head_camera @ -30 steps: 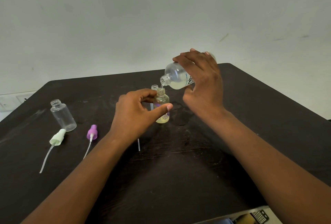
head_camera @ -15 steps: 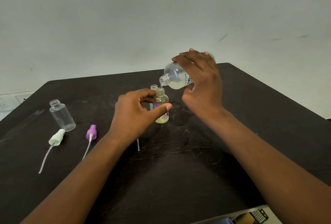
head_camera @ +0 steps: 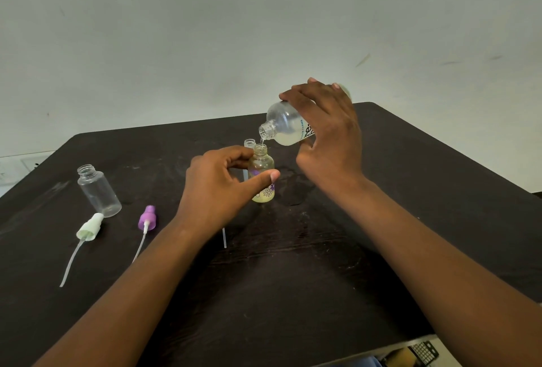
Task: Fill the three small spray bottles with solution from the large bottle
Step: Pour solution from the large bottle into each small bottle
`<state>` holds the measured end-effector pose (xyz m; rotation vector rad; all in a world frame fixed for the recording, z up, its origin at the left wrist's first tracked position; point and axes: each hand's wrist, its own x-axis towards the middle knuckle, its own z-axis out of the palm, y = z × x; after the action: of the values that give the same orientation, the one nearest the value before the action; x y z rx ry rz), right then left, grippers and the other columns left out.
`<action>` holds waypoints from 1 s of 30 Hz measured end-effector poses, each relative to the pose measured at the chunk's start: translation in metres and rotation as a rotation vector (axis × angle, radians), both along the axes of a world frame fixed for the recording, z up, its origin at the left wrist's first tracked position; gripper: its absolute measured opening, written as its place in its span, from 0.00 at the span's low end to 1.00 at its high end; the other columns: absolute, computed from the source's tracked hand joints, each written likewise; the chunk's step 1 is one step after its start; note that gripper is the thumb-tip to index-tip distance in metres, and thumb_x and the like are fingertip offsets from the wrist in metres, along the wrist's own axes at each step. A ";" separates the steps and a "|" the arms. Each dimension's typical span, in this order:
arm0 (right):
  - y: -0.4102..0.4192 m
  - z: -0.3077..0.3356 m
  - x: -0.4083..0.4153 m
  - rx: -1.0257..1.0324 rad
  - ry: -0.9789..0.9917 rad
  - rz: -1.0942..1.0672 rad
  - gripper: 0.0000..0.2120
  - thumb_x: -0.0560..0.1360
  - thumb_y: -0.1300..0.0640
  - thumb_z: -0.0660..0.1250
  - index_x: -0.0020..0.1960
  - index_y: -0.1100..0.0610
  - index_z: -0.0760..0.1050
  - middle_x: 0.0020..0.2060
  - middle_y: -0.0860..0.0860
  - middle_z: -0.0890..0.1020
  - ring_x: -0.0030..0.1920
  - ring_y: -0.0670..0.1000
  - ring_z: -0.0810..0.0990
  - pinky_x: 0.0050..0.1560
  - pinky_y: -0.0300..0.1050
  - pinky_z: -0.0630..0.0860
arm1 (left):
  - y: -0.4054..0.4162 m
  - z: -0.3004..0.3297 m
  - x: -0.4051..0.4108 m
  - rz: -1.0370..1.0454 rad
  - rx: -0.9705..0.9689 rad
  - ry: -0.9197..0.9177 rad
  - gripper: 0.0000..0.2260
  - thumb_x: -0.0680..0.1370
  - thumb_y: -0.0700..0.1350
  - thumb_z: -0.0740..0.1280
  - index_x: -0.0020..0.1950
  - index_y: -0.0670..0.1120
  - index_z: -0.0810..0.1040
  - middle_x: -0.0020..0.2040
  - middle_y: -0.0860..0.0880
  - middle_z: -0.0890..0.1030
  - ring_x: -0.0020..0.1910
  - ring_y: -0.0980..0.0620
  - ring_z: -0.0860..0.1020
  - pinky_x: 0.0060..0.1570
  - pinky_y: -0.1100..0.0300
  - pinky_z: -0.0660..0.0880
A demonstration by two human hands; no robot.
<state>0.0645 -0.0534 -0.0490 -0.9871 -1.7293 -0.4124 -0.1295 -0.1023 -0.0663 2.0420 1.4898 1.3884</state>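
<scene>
Just below the right hand [head_camera: 328, 131], whose grip is wrapping the tilted large bottle [head_camera: 286, 127] to pour, the left hand [head_camera: 217, 187] is pinching 1 flowered spray bottle [head_camera: 261, 174] steady on the worktop [head_camera: 293, 278].

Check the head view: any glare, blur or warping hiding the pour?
Head view: soft, even light, no glare; the stream from the large bottle into the small bottle reads sharp. Wide-angle warping bends the table edges. Bottom corner clutter is blurry.

empty bottle [head_camera: 99, 190], two spray tops [head_camera: 89, 227] crowding table's [head_camera: 410, 220] left, right side open
</scene>
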 end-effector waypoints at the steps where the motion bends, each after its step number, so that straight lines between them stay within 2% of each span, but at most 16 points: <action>1: 0.000 0.000 0.000 0.000 0.001 0.001 0.35 0.61 0.69 0.60 0.66 0.56 0.80 0.63 0.52 0.82 0.73 0.57 0.75 0.78 0.58 0.64 | 0.000 0.000 0.000 0.001 0.001 0.002 0.25 0.70 0.57 0.80 0.63 0.46 0.85 0.50 0.57 0.85 0.33 0.73 0.77 0.40 0.71 0.72; 3: 0.001 0.000 0.000 0.004 0.005 0.003 0.35 0.61 0.69 0.60 0.66 0.56 0.81 0.63 0.52 0.82 0.72 0.57 0.75 0.78 0.58 0.64 | 0.000 0.000 0.000 0.000 -0.001 -0.001 0.25 0.70 0.58 0.80 0.62 0.47 0.85 0.51 0.56 0.86 0.33 0.72 0.77 0.40 0.70 0.72; 7: 0.000 0.000 0.000 0.011 0.011 0.007 0.35 0.61 0.70 0.60 0.66 0.56 0.81 0.62 0.52 0.82 0.72 0.57 0.76 0.77 0.58 0.65 | 0.000 0.000 -0.001 0.003 -0.003 -0.009 0.25 0.70 0.58 0.80 0.62 0.47 0.86 0.48 0.59 0.84 0.34 0.72 0.77 0.41 0.70 0.73; 11: 0.000 0.000 0.000 0.005 0.007 0.008 0.35 0.60 0.69 0.60 0.66 0.56 0.81 0.63 0.52 0.82 0.72 0.57 0.75 0.77 0.59 0.65 | 0.000 0.000 -0.001 0.003 0.005 -0.002 0.26 0.70 0.59 0.80 0.62 0.47 0.85 0.50 0.56 0.86 0.33 0.72 0.78 0.40 0.72 0.72; 15: 0.000 0.000 0.000 0.009 0.008 0.008 0.35 0.61 0.69 0.60 0.66 0.56 0.81 0.62 0.52 0.82 0.72 0.57 0.76 0.77 0.58 0.65 | 0.000 -0.001 -0.001 0.000 0.000 0.003 0.24 0.70 0.58 0.80 0.62 0.47 0.86 0.47 0.60 0.83 0.33 0.73 0.77 0.37 0.76 0.71; 25: 0.001 -0.001 0.000 0.014 0.009 0.008 0.35 0.60 0.69 0.60 0.66 0.56 0.81 0.62 0.52 0.82 0.72 0.57 0.76 0.77 0.59 0.65 | 0.000 0.000 -0.001 -0.015 -0.009 -0.011 0.24 0.70 0.58 0.79 0.62 0.48 0.85 0.48 0.59 0.84 0.33 0.73 0.77 0.40 0.71 0.72; 30: 0.001 -0.001 0.000 0.025 0.010 0.012 0.35 0.61 0.69 0.60 0.65 0.56 0.81 0.62 0.52 0.82 0.72 0.58 0.76 0.76 0.59 0.65 | -0.001 0.000 -0.001 -0.017 -0.002 -0.014 0.23 0.70 0.57 0.80 0.61 0.47 0.86 0.45 0.62 0.82 0.33 0.73 0.77 0.36 0.77 0.72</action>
<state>0.0642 -0.0524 -0.0499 -0.9586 -1.7164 -0.4193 -0.1306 -0.1031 -0.0663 2.0346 1.4649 1.3912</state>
